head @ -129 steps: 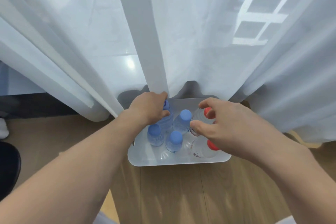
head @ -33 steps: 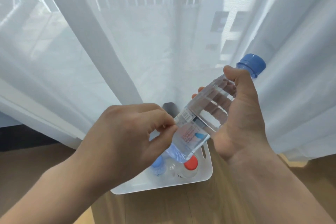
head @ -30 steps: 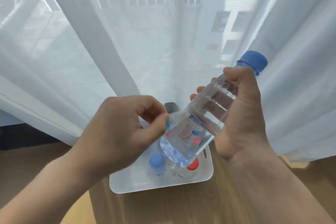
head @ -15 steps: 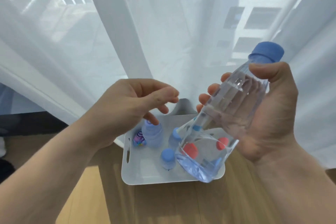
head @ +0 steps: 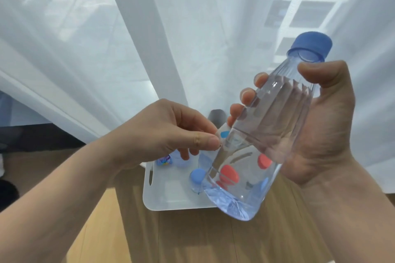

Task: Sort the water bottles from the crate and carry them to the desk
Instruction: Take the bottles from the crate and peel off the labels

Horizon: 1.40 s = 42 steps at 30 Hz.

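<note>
My right hand (head: pixel 327 126) grips a clear water bottle (head: pixel 275 126) with a blue cap (head: pixel 310 46), tilted, cap up to the right, above the crate. My left hand (head: pixel 162 134) pinches a small white and blue scrap of label (head: pixel 224 134) at the bottle's side. Below stands the white crate (head: pixel 162 196) on the wooden floor. In it I see a blue-capped bottle (head: pixel 197 175), and red caps (head: pixel 229 174) show through the held bottle. A crumpled label (head: pixel 163 160) lies at the crate's back left, partly hidden by my left hand.
White sheer curtains (head: pixel 149 49) hang right behind the crate and over its far edge. Wooden floor (head: pixel 192 237) runs in front of it. A dark object (head: pixel 8 190) sits at the far left edge.
My left hand, open and away from the bottle half a second ago, has come back to it and now pinches a label scrap. The bottle stays in my right hand, a little lower.
</note>
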Each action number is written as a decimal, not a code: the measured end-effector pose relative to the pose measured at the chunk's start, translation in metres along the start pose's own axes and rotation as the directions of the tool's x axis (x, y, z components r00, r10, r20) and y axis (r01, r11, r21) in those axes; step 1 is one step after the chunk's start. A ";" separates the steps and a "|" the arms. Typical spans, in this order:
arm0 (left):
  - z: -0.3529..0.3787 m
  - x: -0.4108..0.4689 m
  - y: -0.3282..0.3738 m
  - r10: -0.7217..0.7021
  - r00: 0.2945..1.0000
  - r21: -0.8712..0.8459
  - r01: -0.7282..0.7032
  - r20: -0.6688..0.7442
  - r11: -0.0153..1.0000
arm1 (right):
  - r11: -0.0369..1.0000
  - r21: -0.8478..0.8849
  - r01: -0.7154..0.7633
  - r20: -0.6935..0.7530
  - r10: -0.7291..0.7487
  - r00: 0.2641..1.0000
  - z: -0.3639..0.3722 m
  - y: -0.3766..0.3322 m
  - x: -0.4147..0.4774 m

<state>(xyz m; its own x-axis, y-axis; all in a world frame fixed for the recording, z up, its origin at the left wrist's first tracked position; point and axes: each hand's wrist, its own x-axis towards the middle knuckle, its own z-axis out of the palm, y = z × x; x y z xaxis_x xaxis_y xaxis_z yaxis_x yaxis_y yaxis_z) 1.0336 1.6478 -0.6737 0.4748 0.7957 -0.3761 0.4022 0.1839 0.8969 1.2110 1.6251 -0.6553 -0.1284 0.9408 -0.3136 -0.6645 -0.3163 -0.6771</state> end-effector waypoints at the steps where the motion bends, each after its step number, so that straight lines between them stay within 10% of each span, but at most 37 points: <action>1: 0.000 0.001 0.000 -0.012 1.000 -0.003 0.012 -0.014 1.000 | 1.000 0.008 0.002 0.000 -0.002 1.000 0.000 0.000 0.000; 8: -0.004 0.008 -0.018 0.004 0.956 0.400 0.119 -0.294 0.909 | 0.999 -0.024 0.032 -0.005 -0.032 0.999 0.002 -0.001 -0.001; 14: 0.001 0.002 -0.009 -0.027 0.995 -0.024 0.029 0.094 0.999 | 0.996 0.086 -0.002 0.030 0.000 1.000 0.000 0.001 0.001; 25: 0.004 0.004 -0.009 -0.005 0.999 -0.127 0.001 -0.034 0.992 | 0.993 0.116 -0.023 0.029 0.020 0.999 0.000 0.003 0.001; 29: 0.006 0.009 -0.021 0.056 0.977 0.286 0.005 -0.205 0.958 | 0.998 0.059 -0.029 0.030 0.028 0.999 0.001 0.003 0.001; 32: -0.005 0.011 -0.042 0.072 0.972 0.703 0.110 -0.224 0.703 | 0.997 0.081 -0.005 0.002 0.005 1.000 0.000 0.000 0.002; 42: -0.019 0.023 -0.101 -0.193 0.961 0.826 0.271 -0.200 0.494 | 0.995 0.024 0.095 -0.042 -0.094 0.995 0.003 -0.003 -0.002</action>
<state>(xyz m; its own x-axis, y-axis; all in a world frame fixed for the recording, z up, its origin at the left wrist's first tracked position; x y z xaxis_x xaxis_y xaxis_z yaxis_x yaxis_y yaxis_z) 0.9893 1.6582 -0.7683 0.2220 0.8443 -0.4878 0.9741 -0.1704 0.1484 1.2111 1.6245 -0.6511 -0.0341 0.9604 -0.2767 -0.6908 -0.2227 -0.6879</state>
